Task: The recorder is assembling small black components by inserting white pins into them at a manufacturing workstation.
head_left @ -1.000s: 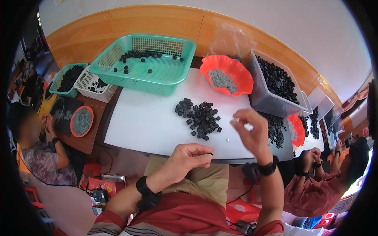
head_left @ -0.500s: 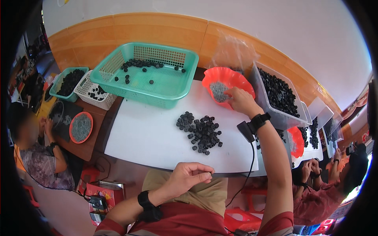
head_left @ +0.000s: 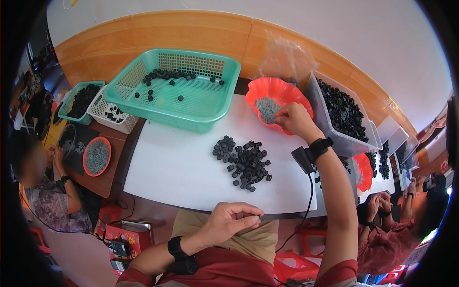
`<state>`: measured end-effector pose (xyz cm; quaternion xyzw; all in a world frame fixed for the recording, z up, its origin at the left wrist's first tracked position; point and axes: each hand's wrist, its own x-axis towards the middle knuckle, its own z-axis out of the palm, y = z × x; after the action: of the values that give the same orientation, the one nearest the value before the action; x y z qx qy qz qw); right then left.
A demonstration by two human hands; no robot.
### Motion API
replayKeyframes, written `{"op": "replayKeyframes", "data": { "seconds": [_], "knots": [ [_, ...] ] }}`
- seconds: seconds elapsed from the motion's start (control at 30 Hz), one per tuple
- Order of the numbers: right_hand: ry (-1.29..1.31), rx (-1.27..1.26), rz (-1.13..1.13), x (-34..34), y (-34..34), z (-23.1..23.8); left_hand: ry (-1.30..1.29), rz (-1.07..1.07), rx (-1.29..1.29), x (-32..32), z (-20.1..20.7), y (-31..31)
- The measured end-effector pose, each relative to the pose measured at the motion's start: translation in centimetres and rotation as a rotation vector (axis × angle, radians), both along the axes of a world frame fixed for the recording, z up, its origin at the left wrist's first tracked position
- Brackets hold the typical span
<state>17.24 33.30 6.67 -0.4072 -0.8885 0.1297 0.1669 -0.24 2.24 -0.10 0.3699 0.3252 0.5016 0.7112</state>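
My right hand (head_left: 297, 120) reaches into a red wavy-rimmed bowl (head_left: 279, 88), fingertips pinched together at the edge of a heap of small grey metal pieces (head_left: 267, 108). What the pinch holds, if anything, is hidden. My left hand (head_left: 235, 221) hovers by the table's near edge with thumb and forefinger closed. A tiny dark bit shows at their tips, too small to name. Between the hands, a pile of small black round parts (head_left: 251, 165) lies on the white table surface (head_left: 165, 167), nearer the middle.
A green basket (head_left: 167, 119) with some black parts stands at the back left. A clear bin (head_left: 346, 143) full of black parts is right of the bowl. A cable (head_left: 311, 191) hangs from my right wrist. People (head_left: 52, 196) sit working on both sides.
My right hand has shifted slightly rightward within the bowl, its fingertips more tightly bunched. My left hand keeps its pinch almost in place. The whole view has moved a little.
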Motion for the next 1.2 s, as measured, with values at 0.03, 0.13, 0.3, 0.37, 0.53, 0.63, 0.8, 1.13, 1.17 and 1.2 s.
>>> {"op": "replayKeyframes", "data": {
  "seconds": [0.03,0.13,0.3,0.37,0.53,0.63,0.8,1.13,1.17,1.2],
  "knots": [
    [0.029,0.018,0.011,0.1,0.0,-0.1,0.001,0.004,0.004,0.0,0.0,0.0],
    [0.068,0.018,0.019,0.1,-0.4,0.1,-0.019,0.007,-0.003,0.1,0.1,0.0],
    [0.070,-0.038,0.005,0.4,-0.6,0.5,-0.017,0.010,-0.001,0.2,0.1,0.0],
    [0.043,0.022,0.005,0.8,-0.3,0.1,-0.014,0.010,0.001,0.3,0.1,0.0],
    [0.032,0.074,0.025,0.7,-0.7,0.3,-0.005,0.020,-0.018,0.4,0.1,-0.1],
    [0.058,0.106,0.040,0.7,-0.8,0.1,0.000,0.020,-0.021,0.4,0.1,-0.1],
    [0.134,0.159,0.077,0.7,-1.2,-0.1,-0.008,0.027,-0.021,0.4,-0.1,-0.1],
    [0.185,0.083,-0.006,1.0,-1.3,-0.7,-0.011,0.031,-0.034,0.5,0.0,-0.2],
    [0.171,0.182,0.018,1.2,-1.2,-0.9,-0.010,0.030,-0.034,0.6,-0.1,-0.2],
    [0.172,0.182,0.018,1.2,-1.3,-0.9,-0.013,0.031,-0.033,0.5,-0.1,-0.2]
  ]
}}
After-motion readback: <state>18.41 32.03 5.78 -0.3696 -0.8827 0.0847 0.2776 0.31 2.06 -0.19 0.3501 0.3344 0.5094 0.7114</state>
